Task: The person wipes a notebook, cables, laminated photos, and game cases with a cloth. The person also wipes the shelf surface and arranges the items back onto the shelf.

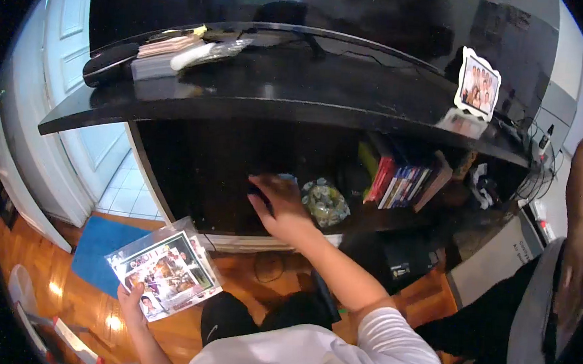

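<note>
From the head camera, the left hand (134,302) holds a clear sleeve (197,253) of printed pictures at its lower left corner, thumb on the front, well out from the black cabinet (296,109). The right hand (282,208) is inside the lower shelf, its thumb and forefinger spread wide; whether a fingertip touches anything in the dark there I can't tell. Just beside it sits a glassy bowl (325,203), with disc cases (405,185) standing farther along.

I'd call this midway: the sleeve is in hand and not set down, a paper stack (169,49) lies on the top, and the right hand shows nothing picked up.

As for writing, the sleeve's heading is too blurred to read, and so are the case spines. A pale box (493,261) seems to say "Air"; the rest escapes me. A swoosh marks the dark trousers (226,318).
</note>
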`<state>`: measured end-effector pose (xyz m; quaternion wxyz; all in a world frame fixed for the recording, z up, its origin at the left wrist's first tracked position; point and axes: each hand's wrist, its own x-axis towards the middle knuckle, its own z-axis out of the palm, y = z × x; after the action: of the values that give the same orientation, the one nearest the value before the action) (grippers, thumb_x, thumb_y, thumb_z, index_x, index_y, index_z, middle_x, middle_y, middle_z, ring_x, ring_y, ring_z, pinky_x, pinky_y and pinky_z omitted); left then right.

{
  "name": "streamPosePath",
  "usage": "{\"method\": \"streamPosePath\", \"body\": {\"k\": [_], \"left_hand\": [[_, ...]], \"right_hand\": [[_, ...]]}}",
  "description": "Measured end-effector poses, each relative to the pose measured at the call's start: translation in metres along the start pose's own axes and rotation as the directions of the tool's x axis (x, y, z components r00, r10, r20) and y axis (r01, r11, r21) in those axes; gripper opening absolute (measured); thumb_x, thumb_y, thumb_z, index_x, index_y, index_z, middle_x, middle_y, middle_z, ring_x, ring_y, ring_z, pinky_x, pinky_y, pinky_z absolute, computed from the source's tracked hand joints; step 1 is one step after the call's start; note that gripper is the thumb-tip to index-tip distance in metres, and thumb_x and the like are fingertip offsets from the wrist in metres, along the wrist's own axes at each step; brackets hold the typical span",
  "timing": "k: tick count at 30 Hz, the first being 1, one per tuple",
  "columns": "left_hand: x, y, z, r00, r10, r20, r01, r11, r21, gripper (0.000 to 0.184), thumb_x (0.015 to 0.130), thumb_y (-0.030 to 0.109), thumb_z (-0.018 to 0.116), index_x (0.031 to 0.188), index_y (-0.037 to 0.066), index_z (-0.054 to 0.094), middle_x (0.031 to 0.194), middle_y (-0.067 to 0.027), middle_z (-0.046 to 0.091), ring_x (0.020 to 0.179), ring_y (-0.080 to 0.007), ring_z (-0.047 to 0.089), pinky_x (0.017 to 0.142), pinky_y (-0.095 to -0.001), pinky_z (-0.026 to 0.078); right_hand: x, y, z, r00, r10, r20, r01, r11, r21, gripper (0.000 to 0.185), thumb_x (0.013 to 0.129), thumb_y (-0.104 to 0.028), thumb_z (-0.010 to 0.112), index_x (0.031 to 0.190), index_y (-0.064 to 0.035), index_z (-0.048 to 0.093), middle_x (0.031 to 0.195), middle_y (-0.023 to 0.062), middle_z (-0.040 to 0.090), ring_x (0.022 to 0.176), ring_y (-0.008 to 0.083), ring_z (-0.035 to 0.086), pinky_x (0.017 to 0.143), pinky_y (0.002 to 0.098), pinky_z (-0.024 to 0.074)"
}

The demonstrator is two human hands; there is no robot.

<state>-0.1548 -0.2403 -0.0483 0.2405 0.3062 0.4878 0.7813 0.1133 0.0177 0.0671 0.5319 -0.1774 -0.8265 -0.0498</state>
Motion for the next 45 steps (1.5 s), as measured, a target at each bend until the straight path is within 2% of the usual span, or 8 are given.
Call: {"method": "streamPosePath", "body": {"k": [3,10,13,18,26,32,38,45], "left_hand": [[-0.003,0.001,0.011,0.999,0.045,-0.003,-0.045,0.998,-0.049,0.049,0.070,0.009,0.066,0.113,-0.003,0.047,0.102,-0.0098,0.058,0.089,-0.0172,0.056,0.081,-0.0287,0.042],[-0.001,0.010,0.014,0.996,0.085,-0.039,-0.083,0.995,0.053,0.043,0.070,0.013,0.066,0.108,-0.001,0.049,0.089,-0.0075,0.058,0.063,-0.0104,0.055,0.045,-0.0186,0.042],[-0.007,0.008,0.001,0.985,-0.132,-0.110,0.143,0.985,0.101,0.046,0.072,0.012,0.064,0.112,-0.002,0.046,0.095,-0.0093,0.058,0.072,-0.0134,0.058,0.058,-0.0233,0.047],[-0.004,-0.011,-0.002,0.990,0.037,-0.138,-0.037,0.999,-0.002,0.047,0.074,0.008,0.062,0.115,-0.003,0.044,0.102,-0.0117,0.057,0.086,-0.0170,0.058,0.073,-0.0267,0.047],[-0.011,-0.007,-0.022,0.981,-0.008,-0.195,0.035,0.990,0.139,0.052,0.075,0.008,0.059,0.121,-0.005,0.040,0.112,-0.0136,0.052,0.099,-0.0197,0.052,0.088,-0.0300,0.038],[0.001,-0.016,-0.032,0.995,-0.015,-0.100,0.019,0.999,0.044,0.046,0.076,0.006,0.058,0.118,-0.004,0.043,0.109,-0.0125,0.054,0.095,-0.0185,0.054,0.083,-0.0292,0.042],[0.004,-0.020,-0.044,0.987,-0.062,-0.151,0.076,0.993,0.095,0.047,0.076,0.006,0.059,0.119,-0.003,0.043,0.112,-0.0125,0.053,0.097,-0.0188,0.053,0.085,-0.0296,0.041],[0.011,-0.014,-0.043,0.979,-0.176,-0.103,0.184,0.980,0.082,0.047,0.075,0.005,0.059,0.119,-0.003,0.042,0.109,-0.0134,0.054,0.096,-0.0191,0.053,0.084,-0.0301,0.042]], "right_hand": [[0.042,-0.058,-0.129,0.967,-0.227,-0.118,0.233,0.971,0.045,0.024,0.077,-0.009,0.055,0.098,0.0003,0.059,0.073,0.0126,0.061,0.049,0.0252,0.050,0.049,0.0318,0.0413],[0.109,-0.093,-0.183,0.954,0.131,-0.271,-0.137,0.991,-0.003,0.040,0.089,-0.023,0.034,0.090,0.0002,0.066,0.055,-0.0012,0.038,0.047,0.0039,0.027,0.045,0.0223,0.0189],[0.066,-0.081,-0.175,0.986,0.161,0.038,-0.164,0.975,0.150,0.041,0.086,-0.026,0.035,0.089,0.0018,0.065,0.057,0.0062,0.053,0.044,0.0061,0.037,0.041,0.0232,0.0260],[-0.008,0.051,-0.033,0.782,0.230,0.579,-0.148,0.971,-0.186,0.050,0.083,-0.043,0.048,0.117,-0.0055,0.050,0.119,0.0174,0.050,0.107,0.0343,0.049,0.089,0.0431,0.0402],[-0.076,0.139,0.103,0.716,0.559,0.419,-0.343,0.804,-0.487,0.052,0.079,-0.045,0.049,0.121,-0.0148,0.046,0.127,0.0142,0.042,0.120,0.0375,0.033,0.097,0.0490,0.0290],[-0.071,0.133,0.090,0.928,0.273,0.254,-0.132,0.878,-0.461,0.026,0.074,-0.030,0.056,0.091,-0.0111,0.059,0.087,0.0118,0.059,0.088,0.0330,0.055,0.082,0.0428,0.0407],[-0.081,0.120,0.043,0.983,0.090,-0.163,-0.124,0.969,-0.214,0.034,0.075,-0.026,0.056,0.104,-0.0074,0.058,0.100,0.0143,0.056,0.096,0.0327,0.052,0.084,0.0441,0.0395],[-0.122,0.099,-0.028,0.866,0.461,0.195,-0.286,0.775,-0.564,0.025,0.077,-0.020,0.056,0.096,-0.0042,0.061,0.104,0.0124,0.059,0.097,0.0278,0.054,0.088,0.0410,0.0332]]}}
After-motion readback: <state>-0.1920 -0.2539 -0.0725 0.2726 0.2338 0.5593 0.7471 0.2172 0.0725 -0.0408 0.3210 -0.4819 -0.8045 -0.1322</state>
